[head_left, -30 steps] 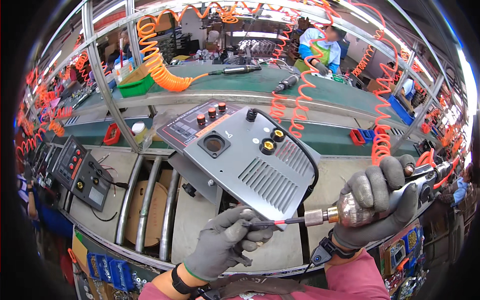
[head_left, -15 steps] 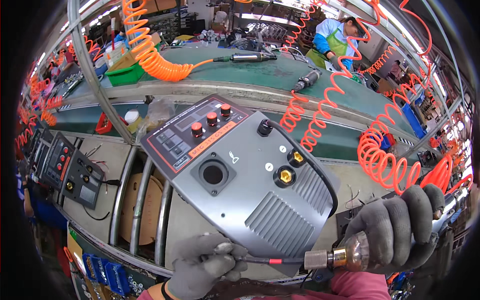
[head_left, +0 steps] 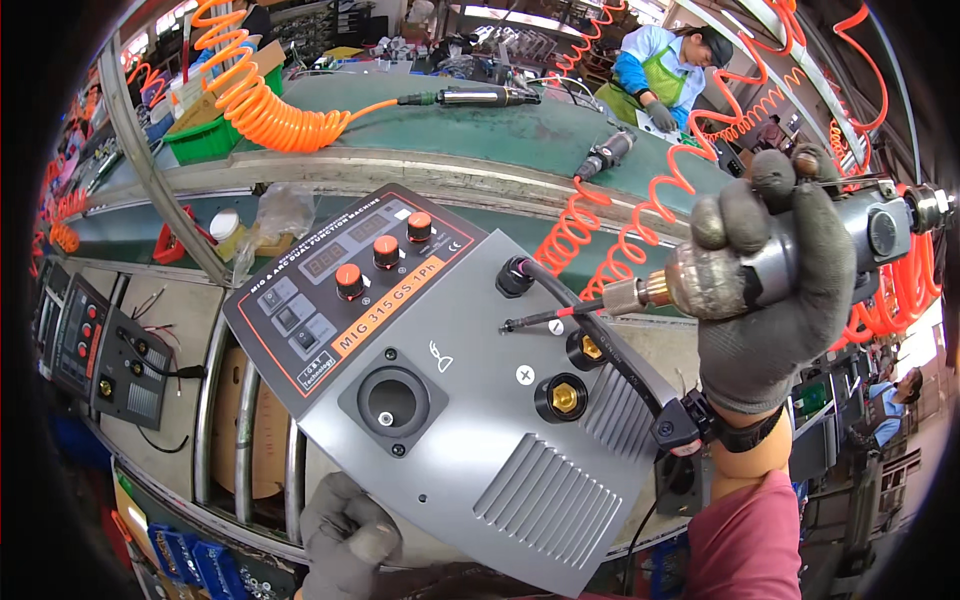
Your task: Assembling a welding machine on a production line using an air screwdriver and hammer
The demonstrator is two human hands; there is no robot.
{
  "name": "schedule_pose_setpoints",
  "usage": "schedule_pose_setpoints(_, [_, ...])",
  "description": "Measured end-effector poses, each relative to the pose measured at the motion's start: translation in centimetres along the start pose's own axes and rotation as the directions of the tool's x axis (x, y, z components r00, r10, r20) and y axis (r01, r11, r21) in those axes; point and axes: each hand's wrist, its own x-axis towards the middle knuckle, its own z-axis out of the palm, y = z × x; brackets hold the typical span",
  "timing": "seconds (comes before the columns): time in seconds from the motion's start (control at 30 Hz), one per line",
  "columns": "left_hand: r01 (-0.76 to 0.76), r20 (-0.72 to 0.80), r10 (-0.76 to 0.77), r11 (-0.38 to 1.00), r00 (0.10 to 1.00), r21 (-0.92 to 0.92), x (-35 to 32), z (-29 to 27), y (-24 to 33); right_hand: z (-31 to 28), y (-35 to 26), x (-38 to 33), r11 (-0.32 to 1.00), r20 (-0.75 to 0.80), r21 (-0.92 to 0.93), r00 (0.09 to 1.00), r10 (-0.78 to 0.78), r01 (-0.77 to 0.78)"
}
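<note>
A grey welding machine [head_left: 465, 420] lies tilted across the workbench, its front panel with three orange-red knobs facing up. In my right hand [head_left: 770, 270] is a pneumatic screwdriver [head_left: 690, 282], fingers wrapped round its body. Its long dark bit [head_left: 545, 317], marked with a red band, reaches over the panel. The tip is at a small spot left of the brass sockets [head_left: 564, 398]; whether a screw sits there I cannot tell. My left hand [head_left: 350, 530] is curled beside the machine's lower left edge, and what its fingers hold, if anything, is hidden. A black cable [head_left: 610, 345] arches from the panel.
Metal rollers [head_left: 247, 430] cross the bench on the left, near a second welding machine [head_left: 110, 350]. Orange coiled air hoses [head_left: 270, 115] hang around the far green bench [head_left: 400, 150]. Beyond it works a person in a green apron [head_left: 655, 80]. Blue bins [head_left: 195, 560] stand lower left.
My right hand has lifted the screwdriver up and swung its bit over the panel. The left hand has let go of the bit and moved left and down. The machine appears shifted left in view.
</note>
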Motion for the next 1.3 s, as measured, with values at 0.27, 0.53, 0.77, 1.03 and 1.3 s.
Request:
schedule_pose_setpoints(0.27, [0.177,0.069,-0.168,0.973,0.983,-0.147,0.1,1.8,1.6,1.3,-0.6,-0.7,0.993,-0.075,-0.016,0.990,0.119,-0.121])
schedule_pose_setpoints(0.53, [0.306,0.103,-0.292,0.935,0.951,-0.181,1.1,2.3,1.9,1.4,0.3,1.8,0.981,0.184,-0.090,0.965,0.187,-0.173])
schedule_pose_setpoints(0.77, [0.233,0.052,-0.230,0.898,0.972,-0.373,2.1,2.4,-0.1,4.5,1.3,2.7,0.931,0.118,-0.324,0.970,0.214,-0.166])
schedule_pose_setpoints(1.03, [0.203,0.013,-0.222,0.865,0.975,-0.458,2.3,2.4,-1.5,4.9,1.8,3.0,0.891,0.095,-0.431,0.974,0.203,-0.144])
schedule_pose_setpoints(1.3, [0.146,-0.043,-0.162,0.957,0.986,-0.249,1.9,3.2,-0.8,2.9,2.3,3.2,0.923,0.146,-0.343,0.961,0.235,-0.174])
